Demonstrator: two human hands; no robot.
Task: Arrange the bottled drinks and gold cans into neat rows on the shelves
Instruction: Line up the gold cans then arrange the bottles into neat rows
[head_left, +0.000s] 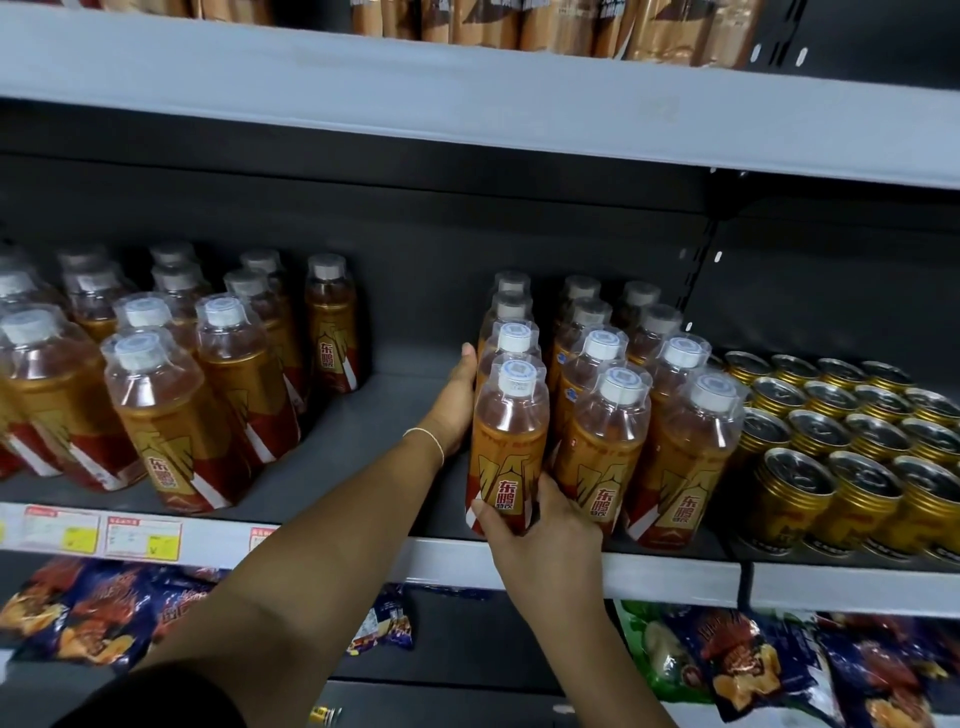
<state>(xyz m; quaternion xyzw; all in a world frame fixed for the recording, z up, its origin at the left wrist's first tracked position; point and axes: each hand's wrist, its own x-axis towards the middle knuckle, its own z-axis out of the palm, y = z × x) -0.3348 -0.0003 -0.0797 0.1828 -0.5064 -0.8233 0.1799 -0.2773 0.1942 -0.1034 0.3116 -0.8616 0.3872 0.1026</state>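
Amber bottled drinks with white caps stand in two groups on the dark shelf (374, 415). The left group (171, 374) is loosely packed; the right group (623, 395) forms three rows. My left hand (454, 400) lies flat with straight fingers against the left side of the leftmost row. My right hand (540, 535) grips the base of the front bottle (509, 441) of that row at the shelf's front edge. Gold cans (852, 436) stand in tight rows to the right of the bottles.
A bare gap of shelf separates the two bottle groups. Price tags (140, 538) line the front rail. Snack bags (748, 660) fill the shelf below, and tan packets (545, 23) stand on the grey shelf above.
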